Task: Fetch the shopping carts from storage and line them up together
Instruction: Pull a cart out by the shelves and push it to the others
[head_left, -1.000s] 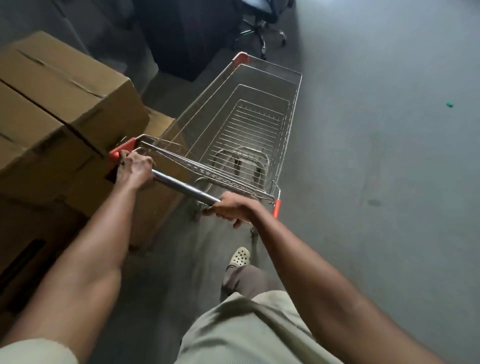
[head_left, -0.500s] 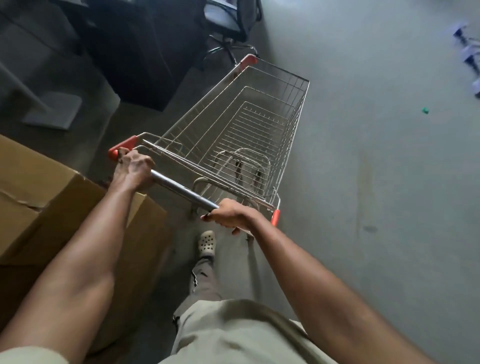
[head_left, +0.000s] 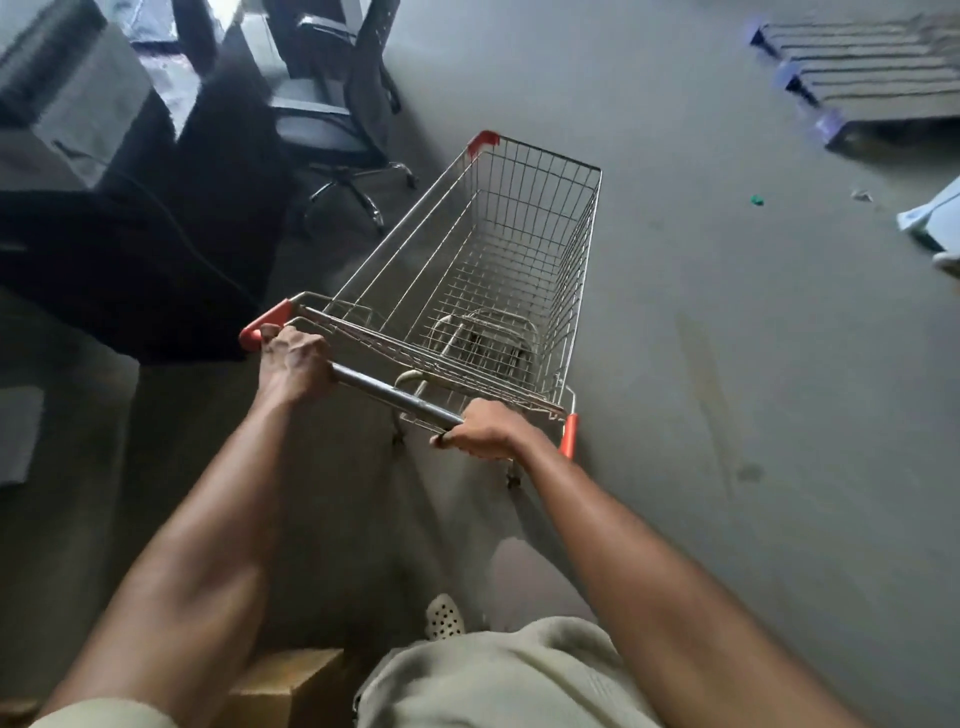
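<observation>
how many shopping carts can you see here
1. The shopping cart stands straight ahead, its handle held by the left hand and the right hand. Other carts may be out of frame.

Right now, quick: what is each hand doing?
Left hand: curled round the cart handle, near its left end.
Right hand: curled round the same handle, near its right end.

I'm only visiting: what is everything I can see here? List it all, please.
shopping cart: one, silver wire with red corners, centre
office chair: one, black and grey, upper left
pallet: one, grey, top right
cardboard box: one, brown, bottom edge
scrap: one, green, floor at right
shoe: one, white, below the cart
left hand: one, grips the handle bar at its left end
right hand: one, grips its right end
</observation>
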